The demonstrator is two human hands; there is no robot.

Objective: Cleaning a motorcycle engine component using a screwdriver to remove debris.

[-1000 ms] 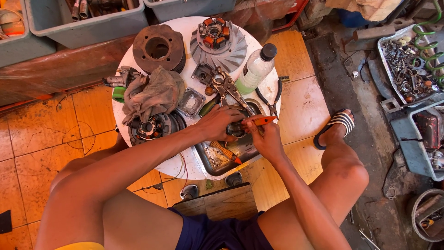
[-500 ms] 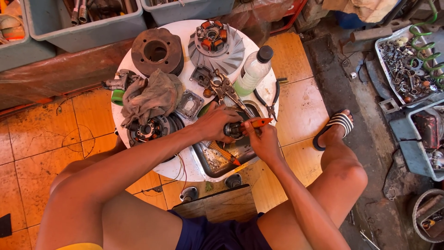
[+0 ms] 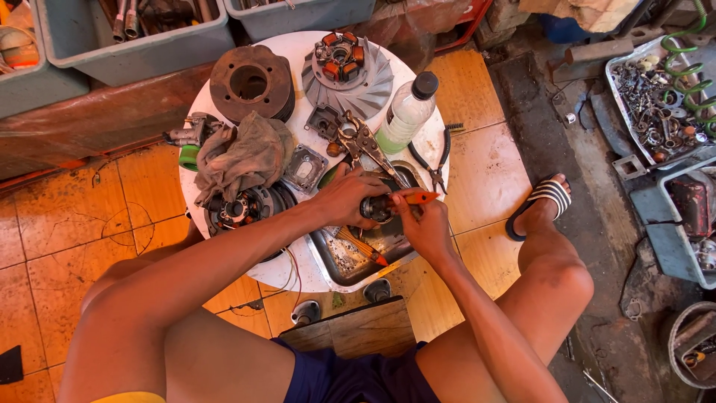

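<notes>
screwdriver, orange-handled, on dark part

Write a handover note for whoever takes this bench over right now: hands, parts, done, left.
Left hand: gripping a small dark round part over the metal tray.
Right hand: holding an orange-handled screwdriver, tip at that part.
On the round white table: finned rotor, rusty cylinder, grey rag, clear bottle, locking pliers, black pliers.
Done: many parts already lie stripped out.
Left: the part is in hand, tool engaged; how far along, cannot tell.
</notes>
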